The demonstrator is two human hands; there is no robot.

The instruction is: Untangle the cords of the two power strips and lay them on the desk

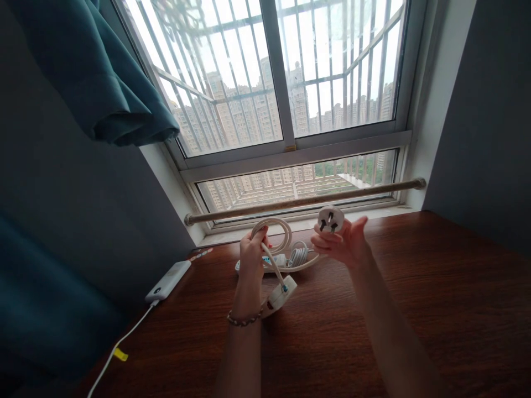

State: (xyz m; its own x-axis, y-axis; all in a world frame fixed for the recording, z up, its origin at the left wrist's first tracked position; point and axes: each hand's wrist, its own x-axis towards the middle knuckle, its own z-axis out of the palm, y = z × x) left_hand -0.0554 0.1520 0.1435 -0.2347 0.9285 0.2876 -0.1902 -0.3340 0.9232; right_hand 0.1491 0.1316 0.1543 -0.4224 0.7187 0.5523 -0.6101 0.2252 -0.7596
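Observation:
A white power cord [277,222] is gathered in loops, and my left hand [252,251] is closed around it. From the loops the cord runs down to a white power strip [284,293], tilted beside my left wrist and partly hidden by it. My right hand [342,240] holds up a white three-pin plug [331,220] on its fingers, thumb stretched away, the dark pins turned towards me. Between and behind my hands, a second white power strip [271,260] and a small bundle of coiled cable [298,255] lie on the brown wooden tabletop [323,342].
At the left edge of the tabletop lies a white power bank [169,281] with a white cable [108,362] plugged in, carrying a yellow tag [120,354]. A metal rail [307,200] crosses low before the window. A blue curtain [103,83] hangs at upper left.

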